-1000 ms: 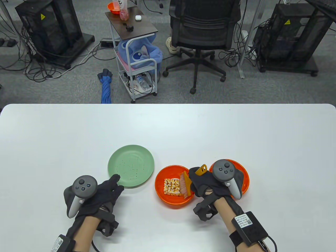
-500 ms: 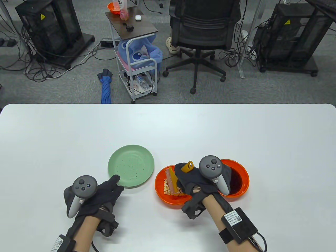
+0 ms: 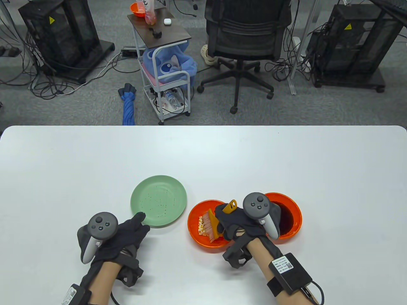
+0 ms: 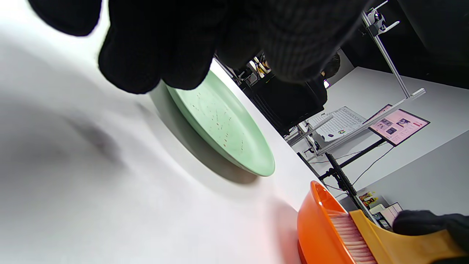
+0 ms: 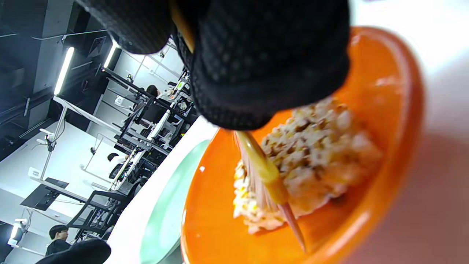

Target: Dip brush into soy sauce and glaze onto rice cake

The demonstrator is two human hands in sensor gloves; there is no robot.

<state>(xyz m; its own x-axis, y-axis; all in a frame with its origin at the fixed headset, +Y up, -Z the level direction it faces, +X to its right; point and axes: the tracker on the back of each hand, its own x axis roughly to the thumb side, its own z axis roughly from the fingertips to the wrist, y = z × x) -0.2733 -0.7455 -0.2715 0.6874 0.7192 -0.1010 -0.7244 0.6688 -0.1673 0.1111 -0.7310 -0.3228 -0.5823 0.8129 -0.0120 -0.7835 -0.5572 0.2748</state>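
My right hand (image 3: pixel 237 222) grips the yellow-handled brush (image 3: pixel 211 224) and holds its pink bristles on the rice cake (image 3: pixel 201 225) in the orange bowl (image 3: pixel 195 236). The right wrist view shows the brush (image 5: pixel 262 172) lying across the speckled rice cake (image 5: pixel 318 157). A second orange bowl (image 3: pixel 291 213) with dark soy sauce (image 3: pixel 284 217) stands just right of it, partly hidden by my hand. My left hand (image 3: pixel 132 230) rests open on the table, its fingertips at the near rim of the green plate (image 3: pixel 158 200).
The green plate also shows in the left wrist view (image 4: pixel 220 124), with the orange bowl's wall (image 4: pixel 315 227) beyond it. The white table (image 3: pixel 203 152) stretches far behind the dishes. An office chair (image 3: pixel 244 47) and a small cart (image 3: pixel 162 63) stand beyond its far edge.
My right hand carried the brush left from the sauce bowl onto the rice cake, then drew it across the cake. The sauce bowl is now uncovered. My left hand has not moved.
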